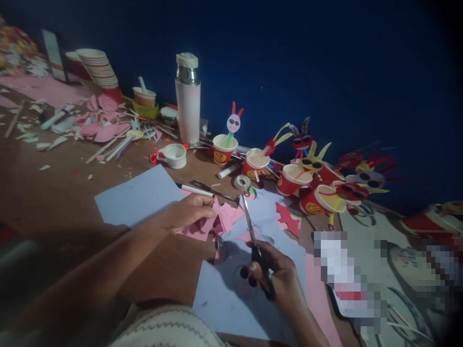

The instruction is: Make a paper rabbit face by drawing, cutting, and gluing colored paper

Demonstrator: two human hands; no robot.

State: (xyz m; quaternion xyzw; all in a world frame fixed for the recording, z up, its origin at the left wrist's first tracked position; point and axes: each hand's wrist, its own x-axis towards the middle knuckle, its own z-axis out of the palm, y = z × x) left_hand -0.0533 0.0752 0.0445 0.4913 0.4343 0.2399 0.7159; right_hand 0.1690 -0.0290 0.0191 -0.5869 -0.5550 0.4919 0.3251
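Note:
My right hand (280,274) grips a pair of scissors (257,253) by its black handles, with the blades pointing away over the paper. Beside my right thumb are two small dark ovals (248,276); whether the hand holds them is unclear. My left hand (193,210) has its fingers closed at the edge of crumpled pink paper (224,217). Under the right hand lies a pale blue-white sheet (220,299). A white pen (197,190) and a black slim tool (213,189) lie just beyond the left fingers. A tape roll (242,182) sits past the scissor tips.
Red paper cups (223,153) with paper figures stand along the wall. A thermos (188,113) rises behind a small white cup (175,156). Another pale sheet (135,195) lies left, near paper scraps (104,127) and stacked cups (97,67). A blurred phone-like object (343,274) is at right.

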